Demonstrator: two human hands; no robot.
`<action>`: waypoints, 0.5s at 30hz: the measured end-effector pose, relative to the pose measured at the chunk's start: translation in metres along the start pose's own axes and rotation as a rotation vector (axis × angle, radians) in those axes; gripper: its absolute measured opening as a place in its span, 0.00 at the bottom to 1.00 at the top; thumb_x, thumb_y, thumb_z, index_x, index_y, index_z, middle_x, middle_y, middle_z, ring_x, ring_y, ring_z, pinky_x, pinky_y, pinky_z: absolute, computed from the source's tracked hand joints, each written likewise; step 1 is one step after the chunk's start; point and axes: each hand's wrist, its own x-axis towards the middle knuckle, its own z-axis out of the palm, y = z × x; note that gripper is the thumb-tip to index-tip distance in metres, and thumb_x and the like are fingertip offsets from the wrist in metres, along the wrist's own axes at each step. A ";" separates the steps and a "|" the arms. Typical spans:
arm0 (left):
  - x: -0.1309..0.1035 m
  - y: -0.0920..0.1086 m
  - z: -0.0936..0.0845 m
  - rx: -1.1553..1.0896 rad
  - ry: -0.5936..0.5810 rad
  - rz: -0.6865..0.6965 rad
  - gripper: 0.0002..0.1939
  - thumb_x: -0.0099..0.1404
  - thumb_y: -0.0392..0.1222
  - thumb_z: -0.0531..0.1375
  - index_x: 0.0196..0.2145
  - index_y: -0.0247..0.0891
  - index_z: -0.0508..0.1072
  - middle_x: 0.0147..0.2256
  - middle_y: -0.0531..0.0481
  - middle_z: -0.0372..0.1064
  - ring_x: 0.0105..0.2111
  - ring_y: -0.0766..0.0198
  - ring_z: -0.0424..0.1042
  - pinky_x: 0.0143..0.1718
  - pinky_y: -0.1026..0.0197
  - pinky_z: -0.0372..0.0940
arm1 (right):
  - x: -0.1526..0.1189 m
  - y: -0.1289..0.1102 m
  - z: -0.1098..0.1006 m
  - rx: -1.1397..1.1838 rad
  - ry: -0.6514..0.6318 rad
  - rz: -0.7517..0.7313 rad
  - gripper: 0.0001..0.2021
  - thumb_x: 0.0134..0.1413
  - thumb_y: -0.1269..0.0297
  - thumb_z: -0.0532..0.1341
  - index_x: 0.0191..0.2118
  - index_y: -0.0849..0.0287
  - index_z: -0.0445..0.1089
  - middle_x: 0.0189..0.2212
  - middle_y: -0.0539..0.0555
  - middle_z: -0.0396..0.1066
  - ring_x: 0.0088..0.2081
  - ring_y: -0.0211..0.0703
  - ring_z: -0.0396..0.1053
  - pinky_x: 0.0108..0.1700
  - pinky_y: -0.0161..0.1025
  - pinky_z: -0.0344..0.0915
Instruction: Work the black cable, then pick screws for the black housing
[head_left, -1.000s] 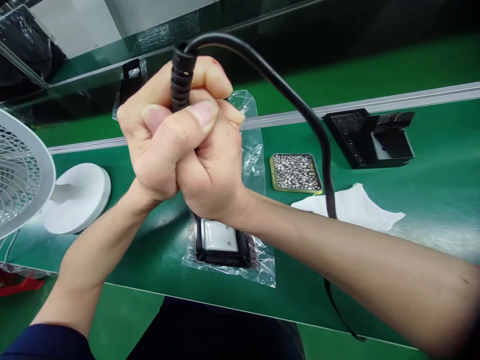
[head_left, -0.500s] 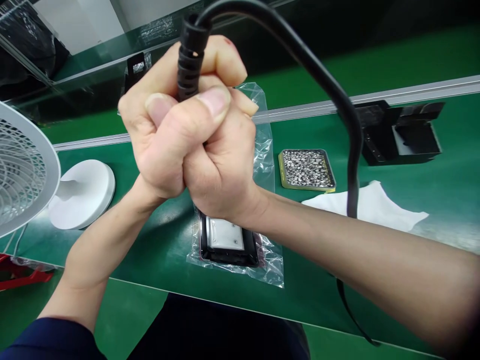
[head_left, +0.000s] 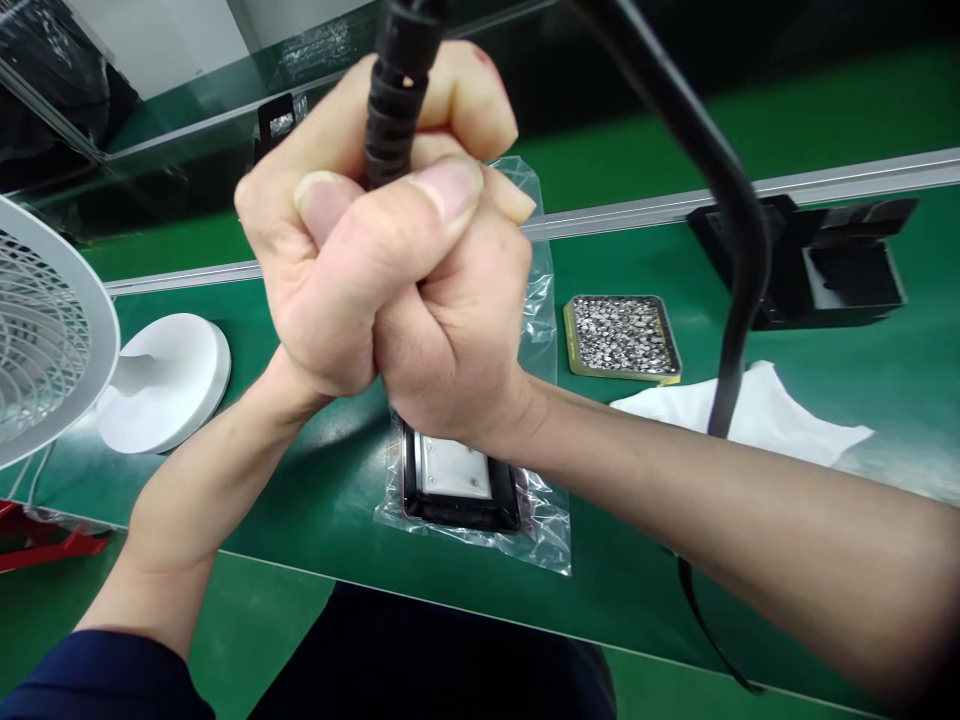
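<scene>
Both hands are clenched together in front of the camera, raised above the green counter (head_left: 862, 400). The left hand (head_left: 315, 280) and the right hand (head_left: 450, 330) each have their grip fully closed, fingers curled tight and thumbs pressed side by side, around the ribbed black strain relief (head_left: 390, 110) of a power cable (head_left: 739, 260). The relief is a segmented rubber sleeve standing nearly upright out of the top of the fists; whatever it joins to below is hidden inside the hands. The cable itself is smooth, round and matte black; it leaves the top edge of the view, arcs down to the right, passes behind the right forearm and reappears as a thin loop over the near edge of the counter.

Beneath the hands lies a crinkled clear plastic bag (head_left: 544, 520) holding a black rectangular part (head_left: 457, 480) with a pale, flat, glossy plate set in it, small screws at its corners. Right of that sits a shallow rectangular tin tray (head_left: 574, 345) with a yellowish rim, filled with small shiny metal screws. A soft white cloth (head_left: 787, 425) lies flat nearby, and behind it a black moulded plastic housing (head_left: 847, 270). On the left stand the white round base (head_left: 169, 380) and wire grille (head_left: 45, 330) of a fan. A brushed aluminium rail (head_left: 825, 180) runs across the counter.
</scene>
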 end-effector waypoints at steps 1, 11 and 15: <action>0.000 0.000 0.000 0.030 -0.015 0.015 0.17 0.65 0.44 0.44 0.26 0.36 0.66 0.27 0.53 0.66 0.30 0.63 0.71 0.37 0.55 0.68 | 0.001 -0.004 -0.004 -0.053 0.013 -0.030 0.14 0.68 0.73 0.63 0.56 0.69 0.65 0.49 0.45 0.65 0.55 0.35 0.63 0.58 0.23 0.66; 0.002 0.008 -0.001 0.051 -0.041 -0.052 0.20 0.65 0.53 0.47 0.24 0.35 0.64 0.26 0.50 0.65 0.29 0.61 0.69 0.32 0.57 0.66 | -0.004 -0.006 -0.010 -0.170 0.047 -0.130 0.09 0.71 0.71 0.51 0.48 0.66 0.68 0.44 0.51 0.66 0.52 0.35 0.65 0.58 0.23 0.66; 0.005 0.009 -0.001 0.052 -0.053 -0.054 0.20 0.64 0.54 0.52 0.23 0.37 0.63 0.25 0.52 0.63 0.28 0.63 0.67 0.34 0.56 0.67 | -0.003 -0.004 -0.012 -0.114 -0.011 -0.082 0.18 0.73 0.61 0.45 0.53 0.63 0.68 0.48 0.50 0.65 0.53 0.35 0.64 0.59 0.24 0.66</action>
